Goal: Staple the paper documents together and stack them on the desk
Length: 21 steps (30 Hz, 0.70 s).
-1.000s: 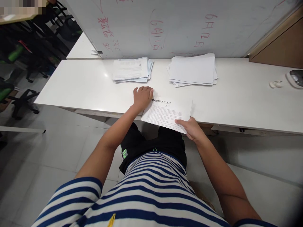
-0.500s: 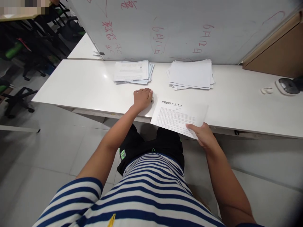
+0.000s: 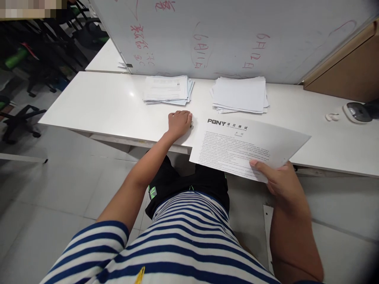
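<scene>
My right hand (image 3: 284, 181) pinches a printed sheet of paper (image 3: 237, 146) by its near right edge, thumb on top. The sheet is raised and tilted over the desk's front edge, with a PONY heading and lines of small text facing up. My left hand (image 3: 180, 124) rests on the white desk to the left of the sheet, its fingers curled. A small dark bit shows by its thumb side, too hidden to name. Beyond my hands lie a stack of printed papers (image 3: 166, 90) on the left and a stack of blank-faced papers (image 3: 239, 92) on the right.
A whiteboard (image 3: 227, 35) with red writing stands along the back of the white desk (image 3: 97, 102). At the right are a brown board (image 3: 343, 67), a small white object (image 3: 332, 117) and a dark-topped white device (image 3: 357, 112). Office chairs (image 3: 28, 114) stand at the left.
My right hand has moved right and nearer to me, lifting the sheet, which appears larger and more tilted. The left hand has stayed in place on the desk.
</scene>
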Each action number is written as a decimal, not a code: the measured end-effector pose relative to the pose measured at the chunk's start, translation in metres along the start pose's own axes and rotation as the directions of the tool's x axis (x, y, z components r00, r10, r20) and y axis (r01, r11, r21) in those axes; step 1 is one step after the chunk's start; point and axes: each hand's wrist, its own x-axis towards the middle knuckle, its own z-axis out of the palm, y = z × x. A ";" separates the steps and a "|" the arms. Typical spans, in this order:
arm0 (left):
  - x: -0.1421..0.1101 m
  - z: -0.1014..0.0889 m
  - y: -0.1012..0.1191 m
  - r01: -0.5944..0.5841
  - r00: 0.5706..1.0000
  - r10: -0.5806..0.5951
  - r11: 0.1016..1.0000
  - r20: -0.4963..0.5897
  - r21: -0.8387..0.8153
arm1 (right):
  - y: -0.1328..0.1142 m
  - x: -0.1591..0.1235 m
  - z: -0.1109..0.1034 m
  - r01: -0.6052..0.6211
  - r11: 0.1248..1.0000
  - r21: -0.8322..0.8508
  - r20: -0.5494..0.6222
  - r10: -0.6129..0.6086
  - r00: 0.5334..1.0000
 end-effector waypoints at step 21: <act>-0.005 -0.013 0.009 0.005 0.997 -0.008 0.999 0.071 0.040 | -0.009 -0.005 0.004 -0.003 1.000 0.003 0.065 0.003 0.998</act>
